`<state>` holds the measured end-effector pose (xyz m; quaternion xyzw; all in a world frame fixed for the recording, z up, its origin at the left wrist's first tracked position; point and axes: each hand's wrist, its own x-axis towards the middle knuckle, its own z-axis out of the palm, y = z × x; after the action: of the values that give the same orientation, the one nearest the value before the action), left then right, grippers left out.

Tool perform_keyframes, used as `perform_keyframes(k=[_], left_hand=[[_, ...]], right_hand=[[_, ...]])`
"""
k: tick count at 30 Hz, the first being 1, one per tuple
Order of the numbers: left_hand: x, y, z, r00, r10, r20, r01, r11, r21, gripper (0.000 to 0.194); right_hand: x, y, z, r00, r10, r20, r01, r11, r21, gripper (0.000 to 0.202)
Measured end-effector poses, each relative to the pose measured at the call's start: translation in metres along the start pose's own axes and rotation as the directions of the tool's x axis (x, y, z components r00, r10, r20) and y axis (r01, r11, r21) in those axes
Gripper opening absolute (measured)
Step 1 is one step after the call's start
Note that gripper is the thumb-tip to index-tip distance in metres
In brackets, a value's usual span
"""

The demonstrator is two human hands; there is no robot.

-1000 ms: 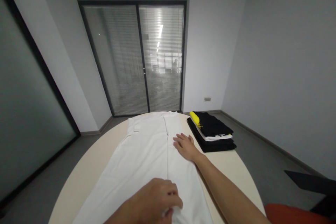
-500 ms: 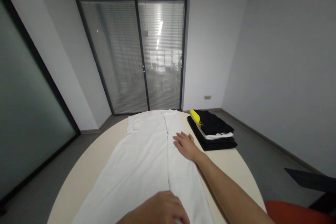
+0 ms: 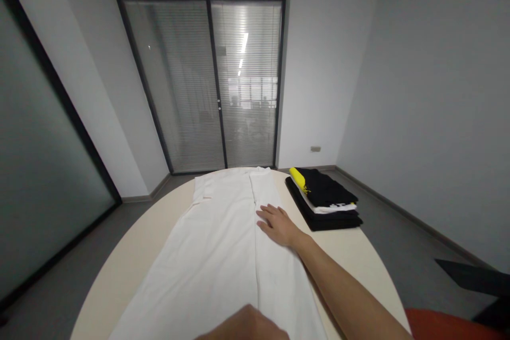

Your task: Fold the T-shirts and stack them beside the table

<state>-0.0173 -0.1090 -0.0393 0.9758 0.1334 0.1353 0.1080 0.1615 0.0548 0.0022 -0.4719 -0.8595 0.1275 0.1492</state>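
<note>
A white garment (image 3: 215,255) lies spread lengthwise over the round table (image 3: 131,234), with a long edge or fold running down its right half. My right hand (image 3: 279,226) rests palm down on that right part, fingers spread and holding nothing. At the bottom edge of the picture, my left hand (image 3: 247,324) is over the near part of the garment. Only the back of it shows; its fingers are out of sight below the frame.
To the right of the garment on the table is a stack of folded clothes (image 3: 324,199), black with white and yellow parts. A red seat (image 3: 442,325) stands at the lower right beside a dark object (image 3: 474,278). Beyond the table is a glass door (image 3: 199,85) with blinds.
My left hand has moved down toward the near edge, partly out of the picture. My right hand has slid slightly left and down on the garment.
</note>
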Motion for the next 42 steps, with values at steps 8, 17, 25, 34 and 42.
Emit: perform_keyframes(k=[8, 17, 25, 34, 42], left_hand=[[-0.005, -0.005, -0.027, 0.999, 0.002, -0.040, 0.016, 0.893, 0.450, 0.053], [-0.005, -0.007, -0.043, 0.999, -0.046, -0.025, 0.050, 0.973, 0.225, 0.033], [-0.015, -0.018, -0.060, 0.999, -0.035, -0.029, 0.033, 0.997, -0.077, 0.021], [-0.009, -0.020, -0.064, 0.996, -0.046, -0.074, 0.047, 0.999, 0.004, 0.016], [-0.016, -0.020, -0.046, 0.997, -0.034, -0.069, 0.054, 0.948, 0.313, 0.041]], right_hand=[[0.000, -0.004, -0.007, 0.999, 0.010, 0.042, -0.008, 0.999, -0.046, 0.057], [0.069, -0.034, -0.007, 0.927, 0.347, -0.139, -0.372, 0.893, -0.251, 0.044], [0.095, -0.039, 0.000, 0.874, 0.446, -0.194, -0.485, 0.830, -0.277, 0.033], [0.095, -0.031, 0.003, 0.916, 0.357, -0.183, -0.387, 0.908, -0.163, 0.036], [0.088, -0.024, 0.027, 0.920, 0.295, -0.260, -0.335, 0.934, -0.127, 0.048]])
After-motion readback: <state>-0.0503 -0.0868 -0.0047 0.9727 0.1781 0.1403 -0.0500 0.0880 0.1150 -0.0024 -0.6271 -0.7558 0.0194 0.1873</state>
